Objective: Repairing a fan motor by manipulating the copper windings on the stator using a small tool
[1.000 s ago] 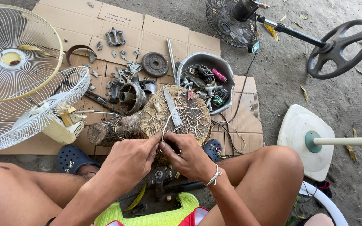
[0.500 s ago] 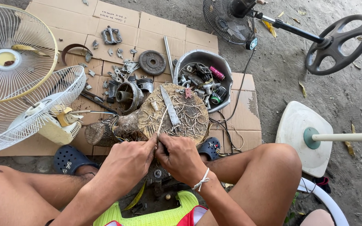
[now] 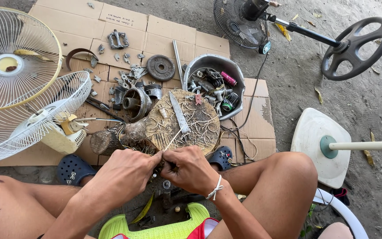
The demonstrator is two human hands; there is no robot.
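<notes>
At nine o'clock two white fan guards [image 3: 18, 93] lie overlapping on the flattened cardboard [image 3: 164, 31], one round and yellow-rimmed, the other wire with a cream motor housing. Toward eleven, small metal parts [image 3: 127, 73] and a dark pulley disc [image 3: 160, 67] are scattered across the cardboard. At centre a wooden stump [image 3: 200, 126] carries a knife [image 3: 179, 114] lying flat on its scarred top. Just below it, at six o'clock, the left hand [image 3: 127, 173] and right hand [image 3: 191, 170] meet knuckle to knuckle, each grip pressed together and pinching a thin pale wire [image 3: 172, 142] that rises to the stump's edge beside the knife. At one o'clock a grey tub [image 3: 233, 71] holds tools and parts. Farther right, at two o'clock, a dark fan [image 3: 237, 20] lies on the ground, and at three o'clock a white fan base [image 3: 317, 146].
</notes>
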